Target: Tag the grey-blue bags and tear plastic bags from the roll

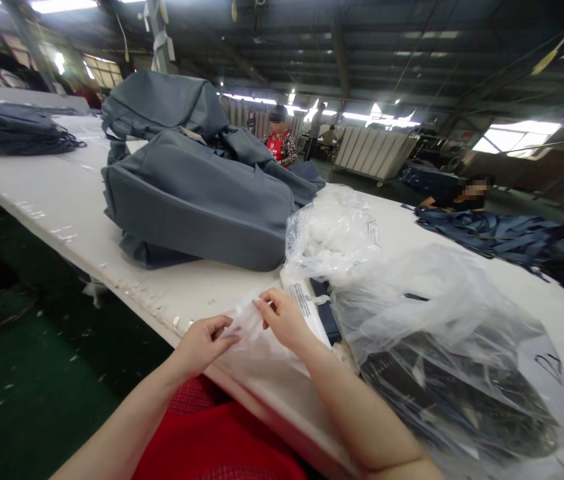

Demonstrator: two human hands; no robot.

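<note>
My left hand (pixel 204 343) and my right hand (pixel 283 320) both pinch the edge of a thin clear plastic bag (pixel 255 333) at the near edge of the white table (pixel 62 193). The fingertips of both hands are closed on the film, a little apart from each other. The bag lies flat between them, with printed text near my right wrist. Just beyond my hands sits a heap of crumpled clear plastic bags (pixel 432 320) over dark items.
Grey-blue backpacks (pixel 197 193) are piled on the table behind my hands. A stack of dark fabric (pixel 17 130) lies far left, dark straps (pixel 492 233) far right. Other people work at the back. The green floor lies left of the table.
</note>
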